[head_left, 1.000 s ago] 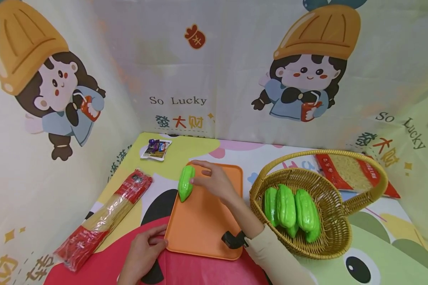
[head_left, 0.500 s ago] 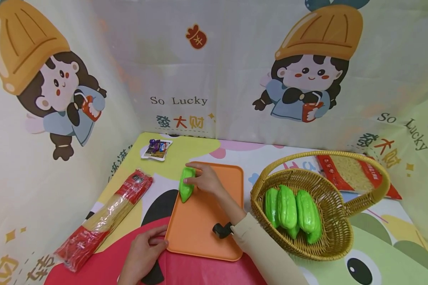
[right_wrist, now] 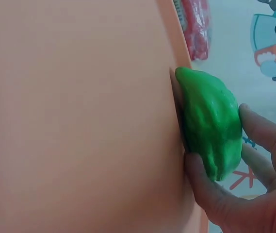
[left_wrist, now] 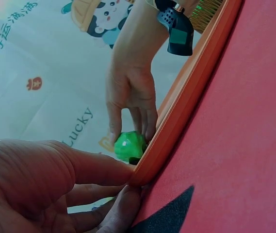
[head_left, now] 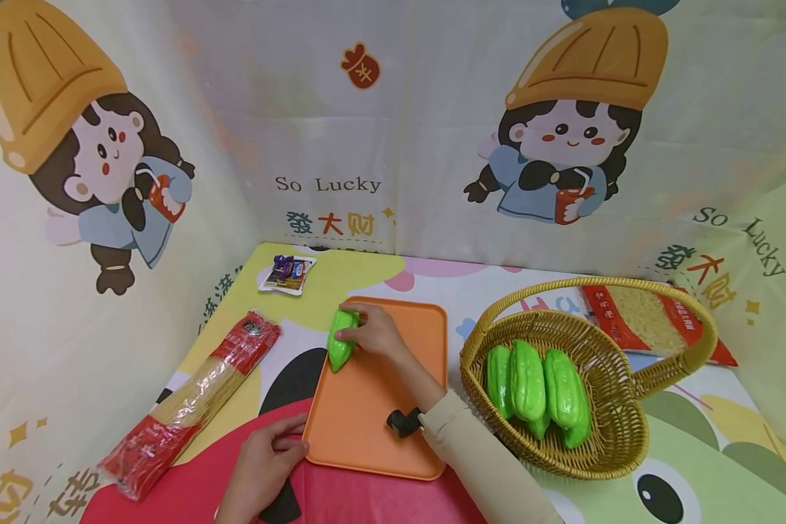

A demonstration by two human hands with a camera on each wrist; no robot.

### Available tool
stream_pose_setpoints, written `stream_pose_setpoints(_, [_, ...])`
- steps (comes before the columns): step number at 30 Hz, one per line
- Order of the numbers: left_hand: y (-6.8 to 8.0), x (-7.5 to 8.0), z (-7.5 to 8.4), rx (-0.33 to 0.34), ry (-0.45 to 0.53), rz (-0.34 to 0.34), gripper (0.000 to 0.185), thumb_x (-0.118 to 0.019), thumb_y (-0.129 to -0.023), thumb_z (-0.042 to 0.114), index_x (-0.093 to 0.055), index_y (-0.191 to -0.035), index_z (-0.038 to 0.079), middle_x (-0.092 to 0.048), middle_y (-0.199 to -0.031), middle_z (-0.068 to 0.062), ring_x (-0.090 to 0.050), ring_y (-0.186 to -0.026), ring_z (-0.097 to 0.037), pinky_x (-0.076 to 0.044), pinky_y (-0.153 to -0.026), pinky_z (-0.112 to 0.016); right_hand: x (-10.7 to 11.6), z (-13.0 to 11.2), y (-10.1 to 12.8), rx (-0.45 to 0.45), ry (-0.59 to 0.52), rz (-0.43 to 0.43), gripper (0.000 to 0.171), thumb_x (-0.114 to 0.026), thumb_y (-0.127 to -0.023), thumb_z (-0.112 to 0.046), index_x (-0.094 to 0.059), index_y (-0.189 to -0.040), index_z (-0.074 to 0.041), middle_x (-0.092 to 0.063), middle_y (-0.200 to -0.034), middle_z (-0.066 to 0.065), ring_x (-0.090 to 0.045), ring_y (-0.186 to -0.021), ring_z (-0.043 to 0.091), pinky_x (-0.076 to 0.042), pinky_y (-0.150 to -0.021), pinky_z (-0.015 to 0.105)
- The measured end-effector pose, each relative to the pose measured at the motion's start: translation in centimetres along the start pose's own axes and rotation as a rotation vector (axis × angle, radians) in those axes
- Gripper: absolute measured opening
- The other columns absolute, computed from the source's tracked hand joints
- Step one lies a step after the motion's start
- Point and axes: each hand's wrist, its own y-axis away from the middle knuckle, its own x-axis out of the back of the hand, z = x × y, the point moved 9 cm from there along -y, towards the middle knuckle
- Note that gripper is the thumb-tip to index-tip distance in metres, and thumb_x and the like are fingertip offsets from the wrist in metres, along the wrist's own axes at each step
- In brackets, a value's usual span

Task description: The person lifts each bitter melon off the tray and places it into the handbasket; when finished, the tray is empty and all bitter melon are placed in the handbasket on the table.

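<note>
At the far left corner of the orange tray (head_left: 373,407), my right hand (head_left: 380,335) grips a glossy green ridged vegetable (head_left: 341,346) with a tapered tip. In the right wrist view the thumb is on one side of the green vegetable (right_wrist: 213,121) and the fingers on the other, with its tip towards the tray's rim. It lies along the rim, close over the tray floor. My left hand (head_left: 265,462) pinches the tray's near left edge; in the left wrist view its thumb (left_wrist: 104,169) lies above the rim and its fingers below.
A wicker basket (head_left: 618,451) with a tall handle stands right of the tray, holding several similar green vegetables (head_left: 527,382). Behind it lies a red-and-clear bag (head_left: 655,316). On the left are a long noodle packet (head_left: 193,400) and a small snack pack (head_left: 287,275).
My right forearm and its wrist camera have swung a little to the left, with the fingers further over the green vegetable. The vegetable has barely moved; my left hand stays put.
</note>
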Motion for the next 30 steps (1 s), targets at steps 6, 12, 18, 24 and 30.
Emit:
stream_pose_setpoints(6, [0.0,0.0,0.1,-0.011,-0.005,0.0,0.042,-0.072,-0.087,0.006,-0.064,-0.128,-0.001,-0.067,-0.119,-0.011,-0.069,-0.089,-0.018,-0.056,-0.076,-0.034,0.0,-0.2,0.2,0.003,-0.007,-0.001,0.054,-0.083,-0.081,-0.022,-0.066,-0.133,-0.021,-0.061,-0.128,0.004,-0.06,-0.104,0.021,-0.051,-0.068,0.027])
stream_pose_setpoints(12, [0.0,0.1,0.3,-0.037,0.008,-0.001,0.042,-0.073,-0.087,0.006,-0.064,-0.127,-0.002,-0.067,-0.119,-0.012,-0.069,-0.089,-0.019,-0.056,-0.075,-0.032,0.5,-0.6,1.2,0.019,-0.043,-0.01,0.054,-0.084,-0.08,-0.024,-0.067,-0.131,-0.024,-0.06,-0.131,0.002,-0.059,-0.116,0.025,-0.051,-0.075,0.028])
stream_pose_setpoints(18, [0.3,0.2,0.3,-0.048,0.018,0.018,0.04,-0.073,-0.086,0.004,-0.066,-0.125,-0.001,-0.068,-0.118,-0.009,-0.07,-0.088,-0.016,-0.054,-0.073,-0.026,1.5,-2.1,4.0,0.051,-0.225,-0.077,0.055,-0.082,-0.082,-0.019,-0.064,-0.134,-0.025,-0.059,-0.133,-0.004,-0.058,-0.12,0.03,-0.054,-0.08,0.035])
stream_pose_setpoints(24, [0.4,0.3,0.4,-0.058,0.028,0.028,0.04,-0.072,-0.085,0.002,-0.067,-0.124,0.0,-0.069,-0.117,-0.008,-0.07,-0.087,-0.015,-0.053,-0.073,-0.025,3.4,-4.2,7.5,0.123,-0.31,-0.119,0.052,-0.08,-0.084,-0.02,-0.064,-0.133,-0.032,-0.057,-0.134,-0.012,-0.056,-0.12,0.028,-0.052,-0.084,0.04])
stream_pose_setpoints(30, [0.2,0.3,0.3,-0.05,0.02,0.018,0.04,-0.073,-0.086,0.005,-0.066,-0.125,-0.001,-0.068,-0.118,-0.009,-0.07,-0.088,-0.017,-0.054,-0.073,-0.027,5.9,-6.3,11.5,0.167,-0.232,-0.116,0.052,-0.081,-0.083,-0.029,-0.064,-0.131,-0.037,-0.055,-0.135,-0.015,-0.055,-0.121,0.018,-0.05,-0.088,0.042])
